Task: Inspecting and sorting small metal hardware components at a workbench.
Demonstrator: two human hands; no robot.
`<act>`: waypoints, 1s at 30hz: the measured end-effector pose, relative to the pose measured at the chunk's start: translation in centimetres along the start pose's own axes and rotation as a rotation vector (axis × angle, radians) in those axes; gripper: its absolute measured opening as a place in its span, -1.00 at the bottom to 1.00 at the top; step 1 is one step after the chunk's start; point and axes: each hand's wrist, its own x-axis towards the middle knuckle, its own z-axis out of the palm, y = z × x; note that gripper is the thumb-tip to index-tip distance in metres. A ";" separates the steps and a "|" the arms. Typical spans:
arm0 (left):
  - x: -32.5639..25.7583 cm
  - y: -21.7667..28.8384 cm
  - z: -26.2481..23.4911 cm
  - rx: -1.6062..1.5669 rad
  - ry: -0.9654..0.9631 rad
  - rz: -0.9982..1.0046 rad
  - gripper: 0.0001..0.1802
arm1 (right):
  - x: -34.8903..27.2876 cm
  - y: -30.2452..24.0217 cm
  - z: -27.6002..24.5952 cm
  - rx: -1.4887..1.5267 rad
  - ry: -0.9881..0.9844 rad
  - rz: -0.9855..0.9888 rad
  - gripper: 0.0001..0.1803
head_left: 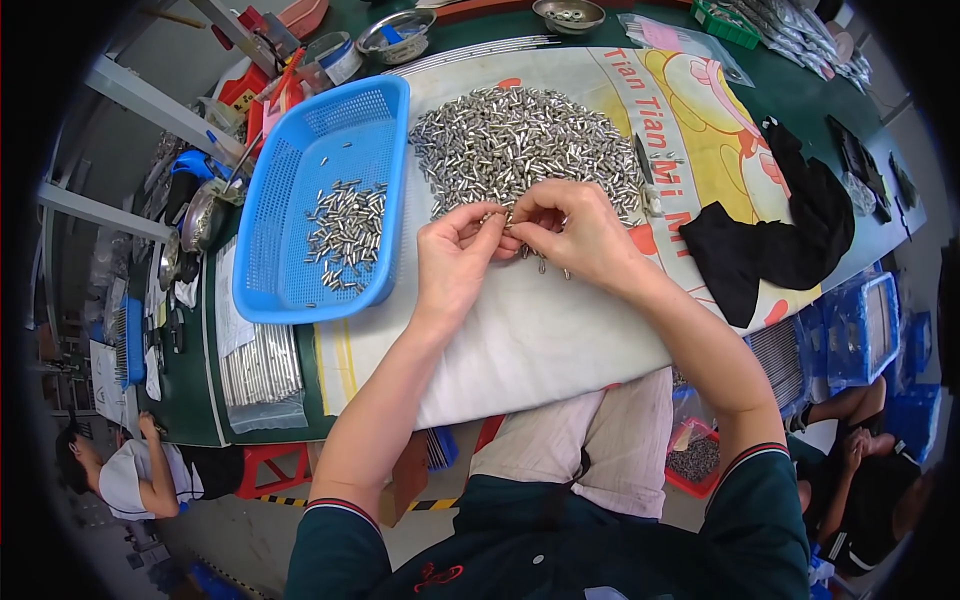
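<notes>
A wide heap of small silvery metal pins (pixel 530 135) lies on a printed cloth (pixel 540 340) spread over the table. At the heap's near edge my left hand (pixel 460 245) and my right hand (pixel 580 230) meet, fingertips almost touching. Both hands are closed in a pinch. A small metal piece seems to sit between the fingertips, but the fingers mostly hide it. To the left of my left hand stands a blue perforated plastic basket (pixel 262 250), with a smaller pile of similar pins (pixel 345 230) inside it.
A black cloth (pixel 775 235) lies on the right, near a dark slender tool (pixel 643 160). Metal bowls (pixel 395 38) stand at the back. Bagged metal rods (pixel 262 370) lie left of the cloth. Other people (pixel 130 470) sit at far left and far right.
</notes>
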 end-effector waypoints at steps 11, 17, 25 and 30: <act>0.4 -0.1 -0.4 -0.407 -0.058 -0.128 -0.81 | 0.8 1.6 -1.3 1.341 -0.347 0.513 -0.78; 0.3 -0.1 -0.3 -0.423 -0.084 -0.134 -0.80 | 0.9 1.6 -1.0 1.467 -0.348 0.521 -0.73; 0.3 -0.3 -0.4 -0.447 -0.103 -0.142 -0.79 | 1.2 2.2 -0.9 1.634 -0.433 0.565 -0.72; 0.3 -0.2 -0.3 -0.440 -0.124 -0.136 -0.79 | 1.2 2.0 -1.2 1.644 -0.446 0.576 -0.69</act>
